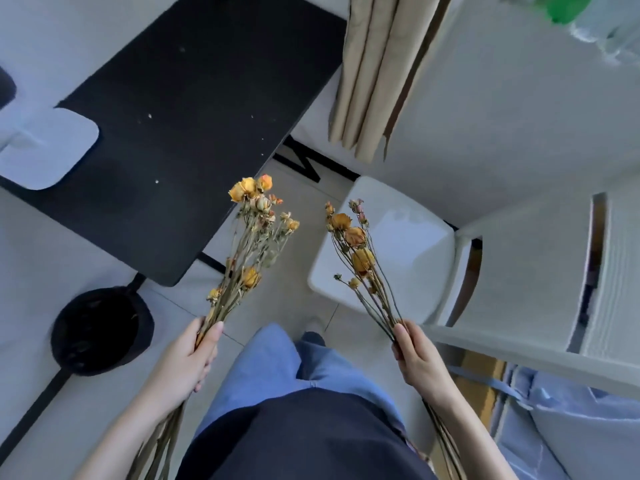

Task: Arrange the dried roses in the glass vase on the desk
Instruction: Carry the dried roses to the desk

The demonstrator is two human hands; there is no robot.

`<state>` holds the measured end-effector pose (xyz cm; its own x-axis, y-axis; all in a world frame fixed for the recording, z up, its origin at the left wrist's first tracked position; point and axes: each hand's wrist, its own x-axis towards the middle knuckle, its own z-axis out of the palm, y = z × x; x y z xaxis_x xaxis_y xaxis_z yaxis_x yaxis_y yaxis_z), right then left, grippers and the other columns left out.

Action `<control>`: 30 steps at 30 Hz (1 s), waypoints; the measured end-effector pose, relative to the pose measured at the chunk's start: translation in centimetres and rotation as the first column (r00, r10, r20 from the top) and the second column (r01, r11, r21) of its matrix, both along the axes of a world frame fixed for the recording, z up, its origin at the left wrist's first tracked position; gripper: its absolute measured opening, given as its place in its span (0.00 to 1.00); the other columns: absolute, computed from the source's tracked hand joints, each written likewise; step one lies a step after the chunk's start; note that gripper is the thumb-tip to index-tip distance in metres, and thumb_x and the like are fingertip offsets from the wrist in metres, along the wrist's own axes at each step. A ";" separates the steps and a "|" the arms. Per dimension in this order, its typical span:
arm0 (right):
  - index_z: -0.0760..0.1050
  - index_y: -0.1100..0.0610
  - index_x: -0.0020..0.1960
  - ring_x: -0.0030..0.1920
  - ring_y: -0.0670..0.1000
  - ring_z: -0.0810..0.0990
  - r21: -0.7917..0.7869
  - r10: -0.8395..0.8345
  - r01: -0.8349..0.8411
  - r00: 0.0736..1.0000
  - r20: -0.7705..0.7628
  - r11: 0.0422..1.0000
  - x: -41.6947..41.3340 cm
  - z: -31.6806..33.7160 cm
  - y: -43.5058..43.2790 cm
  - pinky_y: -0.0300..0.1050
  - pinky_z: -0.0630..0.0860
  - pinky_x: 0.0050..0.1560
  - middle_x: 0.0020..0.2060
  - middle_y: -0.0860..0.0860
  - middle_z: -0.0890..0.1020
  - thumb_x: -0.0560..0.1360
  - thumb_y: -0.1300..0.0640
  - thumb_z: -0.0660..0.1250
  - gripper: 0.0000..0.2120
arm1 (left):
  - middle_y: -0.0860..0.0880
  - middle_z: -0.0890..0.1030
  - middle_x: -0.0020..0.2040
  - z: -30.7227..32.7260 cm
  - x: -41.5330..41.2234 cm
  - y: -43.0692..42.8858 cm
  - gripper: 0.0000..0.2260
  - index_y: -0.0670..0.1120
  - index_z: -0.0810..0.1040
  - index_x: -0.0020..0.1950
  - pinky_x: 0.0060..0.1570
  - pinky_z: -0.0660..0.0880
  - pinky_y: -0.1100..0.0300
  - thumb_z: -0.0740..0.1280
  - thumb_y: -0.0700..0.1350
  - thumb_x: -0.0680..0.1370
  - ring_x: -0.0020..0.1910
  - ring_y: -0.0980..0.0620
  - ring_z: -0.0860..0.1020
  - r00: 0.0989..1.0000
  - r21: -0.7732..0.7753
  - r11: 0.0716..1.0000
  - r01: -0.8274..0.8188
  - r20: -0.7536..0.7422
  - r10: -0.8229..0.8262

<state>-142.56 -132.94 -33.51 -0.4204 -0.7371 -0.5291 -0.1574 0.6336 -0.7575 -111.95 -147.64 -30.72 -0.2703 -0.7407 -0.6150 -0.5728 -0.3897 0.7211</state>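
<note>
My left hand (188,358) is closed around a bunch of dried yellow-orange roses (254,230), heads up, stems trailing down past my forearm. My right hand (417,358) grips a second, thinner bunch of dried roses (356,247) the same way. Both bunches are held upright over the floor, apart from each other. The black desk (180,109) lies ahead and to the left of the left bunch. No glass vase is in view.
A white chair (398,244) stands just right of the right bunch. A round black bin (100,332) sits on the floor under the desk's near corner. Beige curtains (377,71) hang ahead. A white object (45,147) rests on the desk's left edge.
</note>
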 end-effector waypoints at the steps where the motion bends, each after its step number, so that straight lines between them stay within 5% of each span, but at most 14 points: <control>1: 0.66 0.58 0.40 0.24 0.43 0.62 -0.010 0.018 -0.018 1.000 0.002 1.000 -0.6 0.1 -0.8 0.34 0.61 0.24 0.25 0.45 0.66 0.81 0.51 0.54 0.14 | 0.54 0.68 0.25 0.4 -0.6 -0.3 0.18 0.48 0.73 0.49 0.20 0.64 0.63 0.58 0.61 0.71 0.21 0.58 0.64 1.000 -0.007 1.000 -0.007 -0.007 0.007; 13: 0.68 0.62 0.45 0.26 0.43 0.63 -0.003 0.128 -0.128 0.992 0.018 0.992 -3.8 0.6 -11.1 0.33 0.62 0.26 0.27 0.46 0.67 0.81 0.50 0.52 0.16 | 0.48 0.67 0.29 1.7 -3.6 -8.3 0.15 0.38 0.70 0.52 0.20 0.64 0.62 0.58 0.50 0.79 0.22 0.55 0.64 0.994 -0.045 0.993 -0.106 -0.027 0.105; 30: 0.67 0.49 0.40 0.26 0.42 0.62 0.009 0.228 -0.229 0.971 0.071 0.973 -0.2 1.7 -28.9 0.33 0.62 0.26 0.25 0.42 0.67 0.81 0.50 0.52 0.12 | 0.51 0.69 0.29 0.6 0.3 -22.2 0.11 0.45 0.73 0.48 0.21 0.64 0.59 0.59 0.52 0.78 0.24 0.51 0.64 0.978 -0.045 0.977 -0.206 -0.042 0.205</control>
